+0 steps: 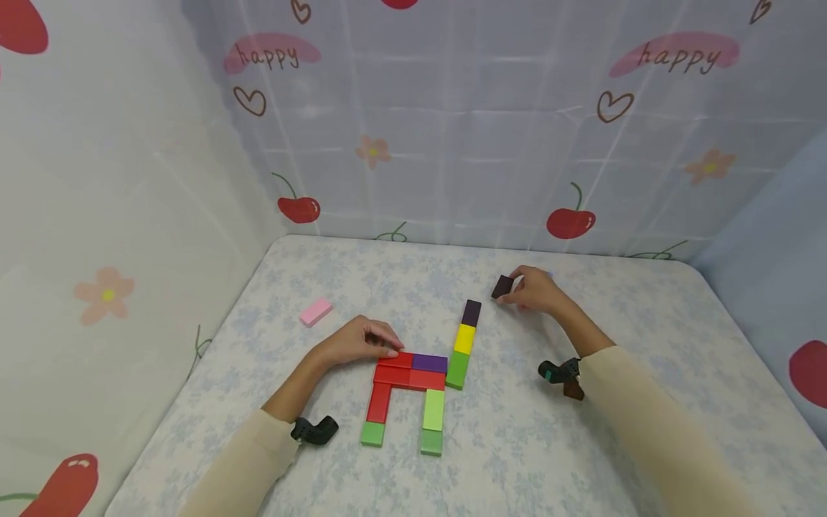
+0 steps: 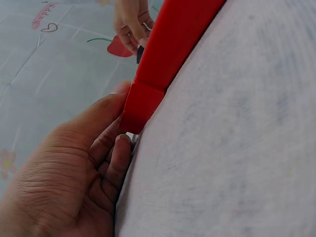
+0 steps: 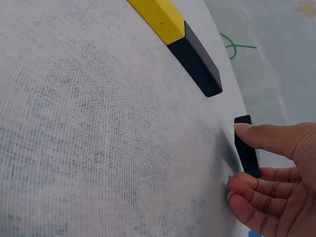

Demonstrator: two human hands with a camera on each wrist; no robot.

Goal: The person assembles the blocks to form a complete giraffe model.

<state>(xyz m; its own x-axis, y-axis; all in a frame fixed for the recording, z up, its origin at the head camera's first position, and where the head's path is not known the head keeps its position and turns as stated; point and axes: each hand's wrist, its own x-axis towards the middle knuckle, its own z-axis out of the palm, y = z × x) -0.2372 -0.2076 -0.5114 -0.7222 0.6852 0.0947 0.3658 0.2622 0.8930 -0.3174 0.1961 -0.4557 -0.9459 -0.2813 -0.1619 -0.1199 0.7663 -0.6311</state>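
Observation:
My right hand [image 1: 538, 289] pinches a black block [image 1: 502, 286] between thumb and fingers, beyond the top of a slanted row. In the right wrist view this block [image 3: 245, 148] is tilted, with a shadow beside it. The row runs from a black block [image 1: 472, 313] through a yellow block [image 1: 465, 339] to a green block [image 1: 457, 369]. My left hand [image 1: 359, 339] holds the outer end of the upper red block [image 1: 395, 360], thumb and fingertips at its corner. Beside that lies a purple block [image 1: 429, 364], above two more red blocks [image 1: 392, 375].
Two legs of blocks extend toward me, a red one [image 1: 378, 402] and a light green one [image 1: 433, 410], each ending in green. A pink block [image 1: 316, 312] lies at the left. A brown block [image 1: 573, 390] lies below my right wrist. A printed curtain [image 1: 446, 129] stands behind the table.

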